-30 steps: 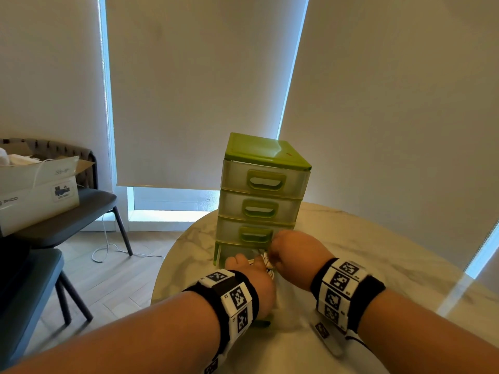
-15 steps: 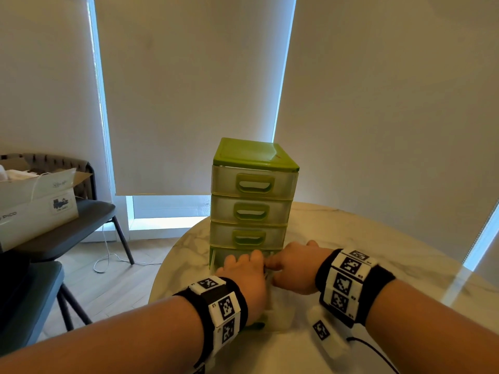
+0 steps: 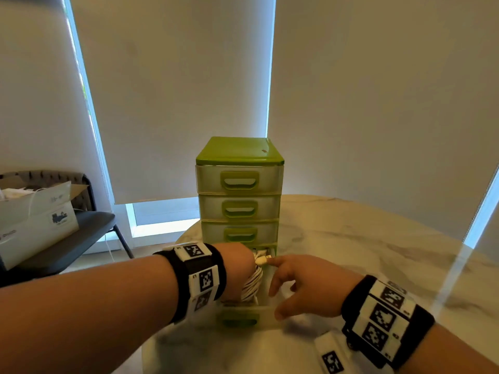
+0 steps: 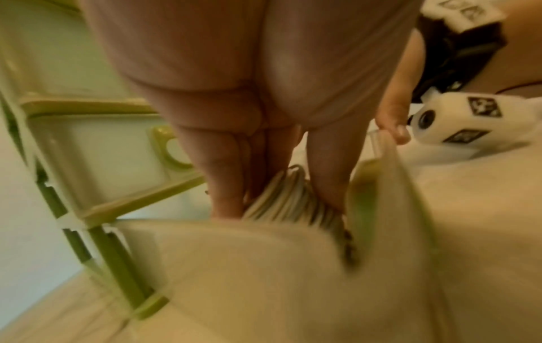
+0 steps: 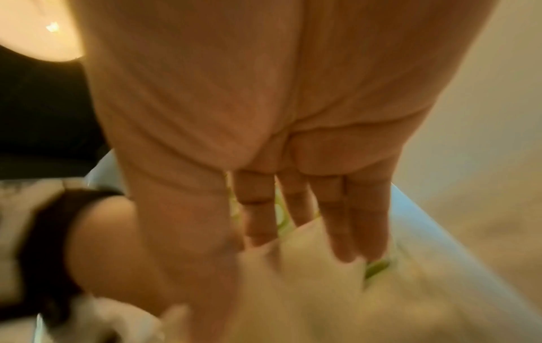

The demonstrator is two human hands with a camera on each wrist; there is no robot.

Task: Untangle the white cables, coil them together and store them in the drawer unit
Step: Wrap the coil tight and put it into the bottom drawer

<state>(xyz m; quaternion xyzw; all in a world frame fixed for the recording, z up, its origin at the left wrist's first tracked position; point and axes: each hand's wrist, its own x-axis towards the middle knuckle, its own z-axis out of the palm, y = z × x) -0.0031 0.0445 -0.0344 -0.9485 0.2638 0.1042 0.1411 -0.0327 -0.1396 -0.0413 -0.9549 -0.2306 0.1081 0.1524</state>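
Note:
A green four-drawer unit (image 3: 239,182) stands on the marble table (image 3: 364,238). Its bottom drawer (image 3: 243,315) is pulled out toward me. My left hand (image 3: 237,268) reaches into that drawer and grips the coil of white cables (image 3: 252,286). In the left wrist view its fingers (image 4: 225,185) and thumb close round the coil (image 4: 290,199) from both sides. My right hand (image 3: 299,284) hovers over the drawer's right side. The index fingertip touches a cable plug (image 3: 263,259), and the thumb rests on the drawer's front rim (image 4: 381,148). In the blurred right wrist view the fingers (image 5: 352,220) lie straight.
The unit stands near the table's rounded left edge (image 3: 186,238). To the left, off the table, a dark chair (image 3: 89,225) carries an open cardboard box (image 3: 35,220). Closed blinds fill the wall behind. The three upper drawers are closed.
My left hand has turned and pushed deeper into the open bottom drawer with the coil. My right hand has drawn back, with its index finger now stretched to the plug. The head view has tilted down.

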